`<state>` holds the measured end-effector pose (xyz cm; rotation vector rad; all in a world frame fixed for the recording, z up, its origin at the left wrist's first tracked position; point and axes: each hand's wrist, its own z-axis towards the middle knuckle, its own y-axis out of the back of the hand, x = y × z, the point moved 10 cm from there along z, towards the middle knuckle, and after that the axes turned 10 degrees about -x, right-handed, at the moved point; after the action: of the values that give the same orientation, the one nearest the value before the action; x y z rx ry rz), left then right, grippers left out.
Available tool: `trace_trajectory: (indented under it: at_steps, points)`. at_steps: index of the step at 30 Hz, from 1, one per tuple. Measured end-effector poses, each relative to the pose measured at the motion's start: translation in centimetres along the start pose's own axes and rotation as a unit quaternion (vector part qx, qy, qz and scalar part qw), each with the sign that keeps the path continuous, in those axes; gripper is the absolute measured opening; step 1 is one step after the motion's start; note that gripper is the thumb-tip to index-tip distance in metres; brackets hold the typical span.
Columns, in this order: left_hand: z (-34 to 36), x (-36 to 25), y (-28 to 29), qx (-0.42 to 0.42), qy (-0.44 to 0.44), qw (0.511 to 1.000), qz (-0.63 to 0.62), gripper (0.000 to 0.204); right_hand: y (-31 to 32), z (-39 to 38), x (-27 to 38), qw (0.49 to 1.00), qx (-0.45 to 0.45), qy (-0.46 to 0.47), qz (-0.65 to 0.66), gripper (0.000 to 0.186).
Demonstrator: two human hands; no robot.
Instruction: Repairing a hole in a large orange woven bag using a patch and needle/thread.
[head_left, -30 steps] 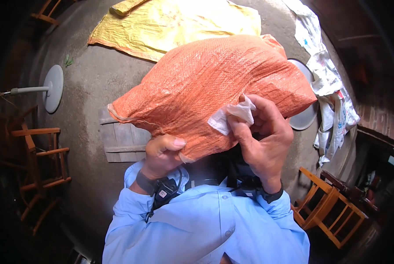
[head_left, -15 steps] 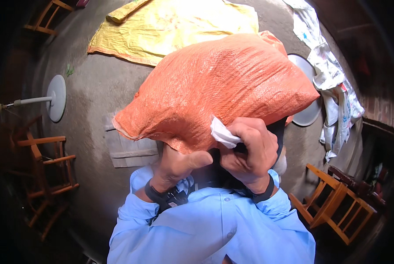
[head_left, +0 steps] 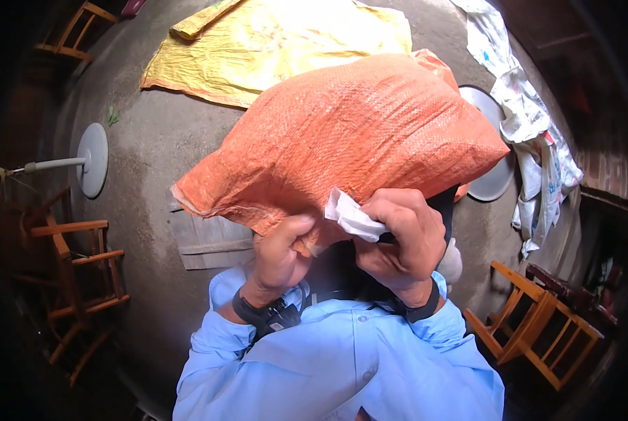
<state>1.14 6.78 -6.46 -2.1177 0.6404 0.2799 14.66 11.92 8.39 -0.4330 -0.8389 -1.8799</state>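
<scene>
Since a moment ago, you have pulled the sack (head_left: pixel 349 140) closer to your chest, and both hands have slid in tighter under its near edge. Your left hand (head_left: pixel 280 254), at about 7 o'clock from the sack's middle, is clenched on the folded orange edge, so the bag cannot slip down. Your right hand (head_left: pixel 398 238), at about 5 o'clock, grips the same edge along with a white scrap (head_left: pixel 350 216) that pokes out between your fingers. You hold the sack up high, off the floor (head_left: pixel 152 147), because it looks full and heavy. A yellow sheet (head_left: pixel 272 42) lies flat at 12 o'clock. Wooden chairs (head_left: pixel 82 266) stand at 9 o'clock.
</scene>
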Motion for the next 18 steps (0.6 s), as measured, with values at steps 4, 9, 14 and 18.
trace_trajectory:
  at_steps: [4, 9, 14, 18]
  points:
    - [-0.3, 0.1, -1.1, 0.042, 0.017, 0.999, -0.024, 0.047, -0.1, 0.0, 0.4, 1.000, 0.011, 0.018, -0.012, 0.033]
    - [-1.1, -0.9, -3.5, 0.110, -0.086, 0.982, 0.129, 0.045, -0.5, -0.1, 0.4, 1.000, 0.013, 0.015, -0.019, 0.033]
    - [-0.5, -0.3, -2.8, 0.074, -0.017, 0.991, 0.111, 0.044, -0.5, -0.2, -0.8, 0.995, 0.001, -0.077, 0.057, 0.030]
    - [0.7, -3.0, -4.4, 0.015, -0.082, 0.995, 0.053, 0.050, 0.2, -1.5, -4.5, 0.926, -0.014, -0.328, 0.184, 0.022]
